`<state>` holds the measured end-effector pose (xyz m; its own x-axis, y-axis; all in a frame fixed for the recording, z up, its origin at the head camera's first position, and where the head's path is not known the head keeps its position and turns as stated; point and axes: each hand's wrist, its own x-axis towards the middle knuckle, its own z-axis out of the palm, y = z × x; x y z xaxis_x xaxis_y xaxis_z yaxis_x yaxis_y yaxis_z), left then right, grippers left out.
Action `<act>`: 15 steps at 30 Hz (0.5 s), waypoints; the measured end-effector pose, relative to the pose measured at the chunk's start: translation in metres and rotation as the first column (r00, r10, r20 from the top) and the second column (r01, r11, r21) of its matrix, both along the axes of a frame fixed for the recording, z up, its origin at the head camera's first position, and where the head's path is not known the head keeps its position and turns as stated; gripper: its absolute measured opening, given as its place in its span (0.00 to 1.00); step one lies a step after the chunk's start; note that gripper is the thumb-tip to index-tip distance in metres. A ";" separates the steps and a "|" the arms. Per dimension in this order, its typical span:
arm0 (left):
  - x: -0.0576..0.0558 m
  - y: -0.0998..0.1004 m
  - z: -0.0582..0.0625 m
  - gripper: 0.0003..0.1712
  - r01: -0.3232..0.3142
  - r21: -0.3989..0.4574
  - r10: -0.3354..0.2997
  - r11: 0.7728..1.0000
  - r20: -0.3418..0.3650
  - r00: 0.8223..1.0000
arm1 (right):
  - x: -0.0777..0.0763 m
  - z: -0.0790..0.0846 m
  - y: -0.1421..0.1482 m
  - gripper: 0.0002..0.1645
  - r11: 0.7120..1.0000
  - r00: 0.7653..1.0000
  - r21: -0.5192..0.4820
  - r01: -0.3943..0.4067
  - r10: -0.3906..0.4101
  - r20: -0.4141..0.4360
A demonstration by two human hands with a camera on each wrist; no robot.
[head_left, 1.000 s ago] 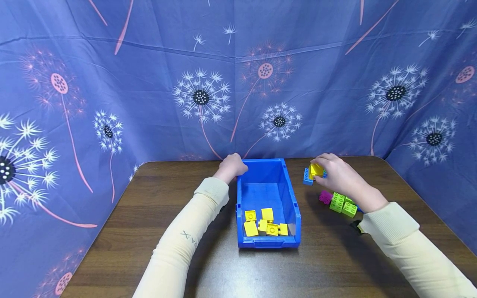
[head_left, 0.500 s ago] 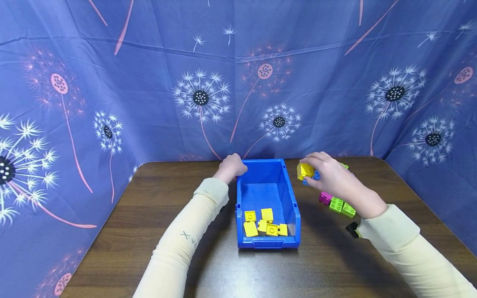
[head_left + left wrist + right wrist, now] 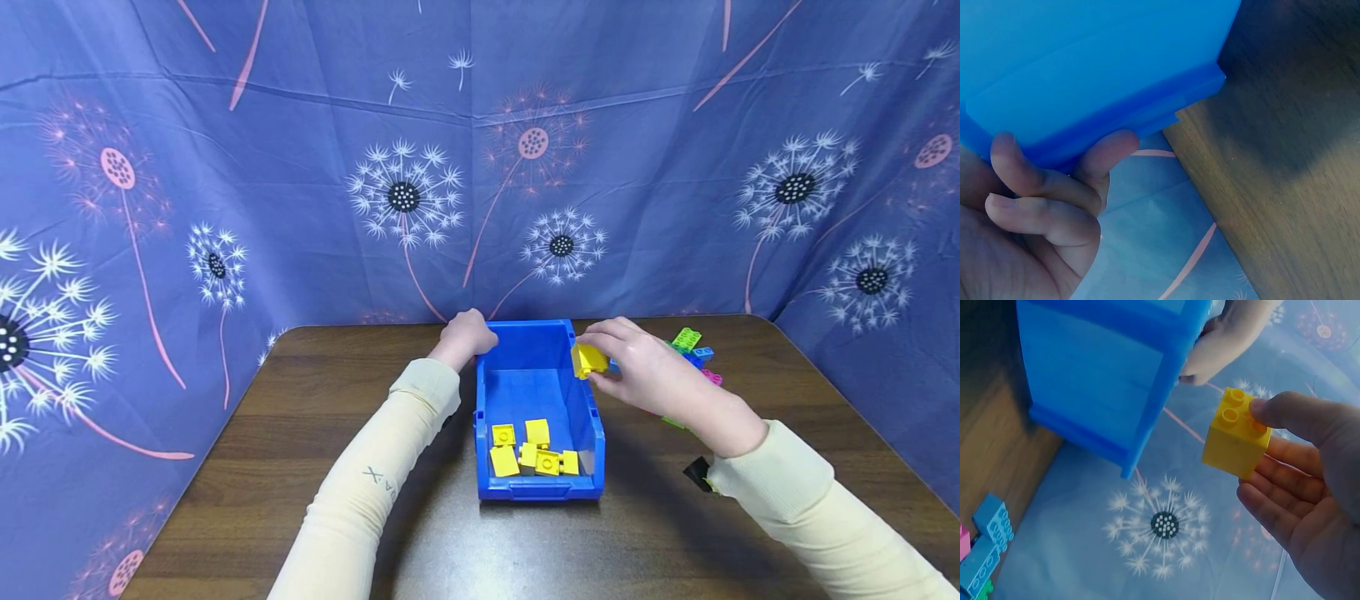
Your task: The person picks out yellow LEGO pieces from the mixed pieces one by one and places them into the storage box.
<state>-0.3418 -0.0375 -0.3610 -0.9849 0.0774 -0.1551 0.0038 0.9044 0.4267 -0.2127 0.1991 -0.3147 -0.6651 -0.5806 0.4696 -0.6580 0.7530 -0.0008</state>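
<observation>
A blue plastic storage bin point(image 3: 525, 393) stands on the table, with several yellow toy bricks point(image 3: 537, 431) lying near its front. At the bin's back left corner, my left hand point(image 3: 466, 335) grips the rim; the left wrist view shows curled fingers point(image 3: 1110, 156) at the bin's edge. My right hand point(image 3: 647, 367) pinches a yellow building brick point(image 3: 590, 360) between thumb and fingertips. That brick overlaps the bin's right wall in the head view. In the right wrist view the held brick point(image 3: 1235, 434) shows its round studs, with the thumb across them.
To the right, partly hidden behind the right hand, lie green bricks point(image 3: 686, 338), blue bricks point(image 3: 701, 354) and a pink brick point(image 3: 712, 377). A small black object point(image 3: 697, 473) shows beside the right cuff. A blue dandelion-print cloth point(image 3: 480, 167) hangs behind the wooden table point(image 3: 315, 392).
My right hand has carried the yellow brick leftward from above the loose bricks to the bin's right wall. More of the coloured bricks at the back right now show. My left hand has stayed put.
</observation>
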 end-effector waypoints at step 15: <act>0.001 0.000 0.000 0.12 -0.001 -0.001 0.001 1.000 -0.004 1.000 | 0.012 -0.016 -0.017 0.29 0.997 0.995 0.058 -0.049 0.044 0.084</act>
<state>-0.3410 -0.0371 -0.3611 -0.9856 0.0763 -0.1508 0.0050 0.9049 0.4257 -0.2003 0.1823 -0.3302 -0.6719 -0.6374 0.3772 -0.6918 0.7220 -0.0124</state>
